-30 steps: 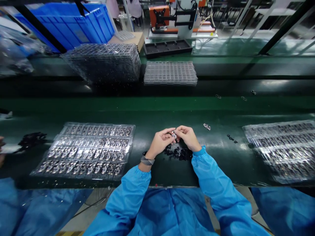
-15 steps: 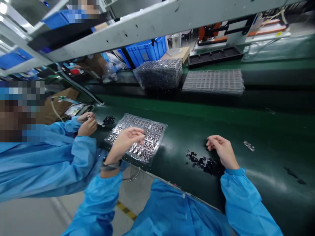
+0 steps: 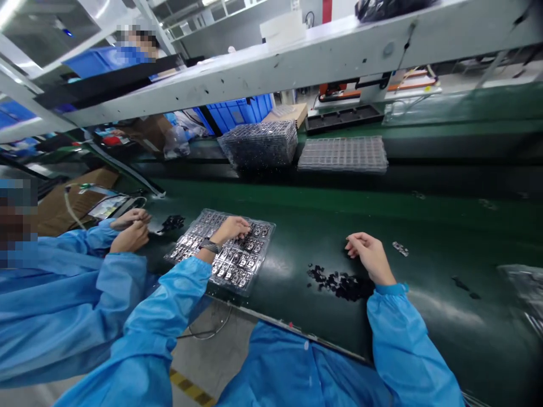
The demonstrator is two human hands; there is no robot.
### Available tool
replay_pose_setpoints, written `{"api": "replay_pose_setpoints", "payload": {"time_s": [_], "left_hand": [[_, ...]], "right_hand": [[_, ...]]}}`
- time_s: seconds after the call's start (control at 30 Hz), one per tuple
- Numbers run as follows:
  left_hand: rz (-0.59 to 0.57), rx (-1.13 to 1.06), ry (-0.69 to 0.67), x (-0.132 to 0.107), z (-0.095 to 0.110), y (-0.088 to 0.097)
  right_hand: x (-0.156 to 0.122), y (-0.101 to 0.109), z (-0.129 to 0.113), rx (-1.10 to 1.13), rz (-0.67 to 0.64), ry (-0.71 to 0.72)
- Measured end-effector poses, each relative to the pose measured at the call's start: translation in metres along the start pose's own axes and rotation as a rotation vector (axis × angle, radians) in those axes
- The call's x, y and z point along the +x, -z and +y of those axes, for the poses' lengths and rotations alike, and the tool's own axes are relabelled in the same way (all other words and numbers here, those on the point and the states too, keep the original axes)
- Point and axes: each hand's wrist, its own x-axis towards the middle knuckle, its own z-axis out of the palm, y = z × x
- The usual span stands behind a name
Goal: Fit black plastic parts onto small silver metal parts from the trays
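Note:
My left hand is over a clear plastic tray, whose cells hold many small silver-and-black metal parts. Its fingertips are pinched together low among the parts of the upper right cells; what they grip is hidden. On the green work surface, my right hand rests with thumb and fingers curled together, and I cannot make out anything in them. Just left of its wrist lies a loose pile of small black pieces. A single metal part lies to the right of that hand.
Close on the left, a co-worker's hands are beside another black pile. Behind stand stacked clear trays, a lower tray stack and a black tray. A white shelf beam crosses above.
My left hand has come down from above the tray to its upper right cells, its fingers closing together. My right hand has stayed beside the black pile. The view has shifted slightly.

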Motion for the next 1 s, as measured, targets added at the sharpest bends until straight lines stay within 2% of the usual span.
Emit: {"api": "replay_pose_setpoints", "payload": {"time_s": [0.13,0.27,0.47,0.63,0.87,1.0], "left_hand": [[-0.009,0.013,-0.027,0.005,-0.006,-0.005],[0.028,0.158,-0.109,0.009,-0.013,-0.006],[0.090,0.511,-0.239,0.017,-0.013,0.001],[0.052,0.710,-0.279,0.020,-0.004,0.007],[0.078,1.017,-0.372,0.001,-0.002,-0.001],[0.104,1.028,-0.415,-0.005,0.012,-0.005]], "right_hand": [[0.001,0.019,-0.004,-0.032,0.091,0.031],[0.002,0.025,-0.001,-0.128,0.019,0.037],[-0.001,0.008,0.008,-0.375,-0.187,0.096],[-0.006,-0.003,0.009,-0.656,-0.289,0.177],[-0.025,-0.032,0.004,-0.953,-0.479,0.215],[-0.032,-0.044,0.002,-1.060,-0.523,0.199]]}}
